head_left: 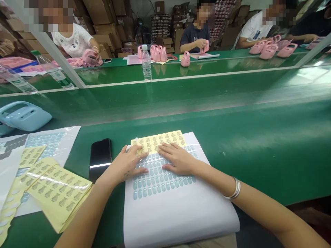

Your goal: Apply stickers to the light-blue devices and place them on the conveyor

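A large white sheet [178,217] lies in front of me, its near end hanging over the table edge. Rows of pale blue rounded stickers [155,188] cover its upper part. Across its far end rests a yellow label sheet [172,137] printed with small dark text. My left hand [130,162] lies on the left side, fingers stretched over the label sheet's lower edge and the blue stickers. My right hand [178,158] rests flat to its right, fingertips on the yellow sheet, thumb over the blue stickers. Neither hand grips anything.
A black phone [100,158] lies left of the white sheet. Farther left are stacked yellow label sheets [60,187] and a light blue plastic case with a handle [29,117]. Beyond a raised ledge stands a water bottle [146,65]; several people handle pink cases [269,50] there.
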{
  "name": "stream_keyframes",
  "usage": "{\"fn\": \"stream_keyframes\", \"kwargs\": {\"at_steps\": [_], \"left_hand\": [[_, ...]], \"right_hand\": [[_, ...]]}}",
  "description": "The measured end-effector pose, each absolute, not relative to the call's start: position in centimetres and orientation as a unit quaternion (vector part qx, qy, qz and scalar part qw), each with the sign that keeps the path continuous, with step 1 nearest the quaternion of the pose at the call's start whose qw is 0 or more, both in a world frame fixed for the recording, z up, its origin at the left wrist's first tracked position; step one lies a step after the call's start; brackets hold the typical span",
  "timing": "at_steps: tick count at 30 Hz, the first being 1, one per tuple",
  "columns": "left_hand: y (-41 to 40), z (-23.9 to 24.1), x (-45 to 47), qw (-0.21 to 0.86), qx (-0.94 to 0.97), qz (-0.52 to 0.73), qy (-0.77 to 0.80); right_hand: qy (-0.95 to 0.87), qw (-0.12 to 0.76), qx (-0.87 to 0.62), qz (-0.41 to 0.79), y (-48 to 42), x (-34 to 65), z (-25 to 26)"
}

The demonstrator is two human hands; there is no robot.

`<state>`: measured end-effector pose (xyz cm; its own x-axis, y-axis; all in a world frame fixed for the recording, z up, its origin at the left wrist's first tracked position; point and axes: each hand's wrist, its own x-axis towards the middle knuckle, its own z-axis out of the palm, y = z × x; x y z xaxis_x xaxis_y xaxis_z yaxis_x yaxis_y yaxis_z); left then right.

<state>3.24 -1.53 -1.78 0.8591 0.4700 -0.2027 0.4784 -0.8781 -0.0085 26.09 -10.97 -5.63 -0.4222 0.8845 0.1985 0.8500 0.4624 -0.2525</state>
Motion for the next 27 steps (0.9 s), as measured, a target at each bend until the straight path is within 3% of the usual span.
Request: {"fn": "stream_keyframes", "kwargs": {"at_steps": [9, 27], "left_hand": [[-4.7, -5.0, 4.1, -0.052, 0.950, -0.032, 0.307], [-4.4, -5.5, 4.0, -0.037, 0.961, 0.031, 0.272]], "right_hand": [[-0.818, 0.190, -0.537, 0.087, -11.5, 25.3, -6.6], [-0.822, 0.169, -0.540, 0.062, -11.7, 25.2, -6.5]]}}
